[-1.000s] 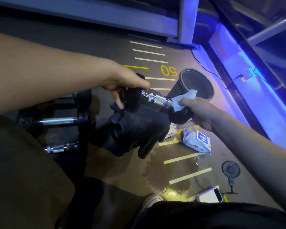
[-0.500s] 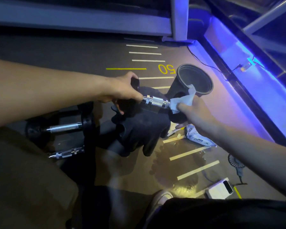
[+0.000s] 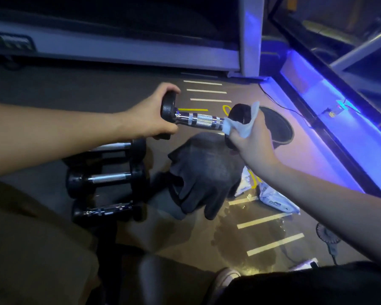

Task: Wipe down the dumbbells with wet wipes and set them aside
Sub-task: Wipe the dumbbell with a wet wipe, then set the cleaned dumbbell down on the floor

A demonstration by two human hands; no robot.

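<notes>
Above the floor [image 3: 53,89], in the head view, a dumbbell [image 3: 204,120] was held level in the air between both hands. The left hand [image 3: 151,119] was curled round the black weight head at the left end, fingers over its rim. The right hand [image 3: 251,142] was wrapped about the right-hand head, with a white wet wipe [image 3: 240,126] pinched between its fingers and the metal where the chrome handle meets that head. The knurled handle lay bare between the two hands.

Three further dumbbells [image 3: 107,178] were noted lying side by side on the floor beneath the left forearm, close together. Whether these had been wiped could not be told. A dark glove [image 3: 204,172] lay on the floor beneath the held dumbbell. A packet of wet wipes [image 3: 277,201] lay on the floor below the right wrist, near a wet patch. A dark round bin [image 3: 277,126] stood behind the right hand, partly hidden by it.

The step in hand was judged to be the wiping of the held dumbbell, at the right end of its handle and the adjoining head. The task was judged unfinished. The next move would call for the wipe to be drawn along the bare handle and over the left head, which would require the left-hand grip to be shifted, before the dumbbell is set down beside the others.
</notes>
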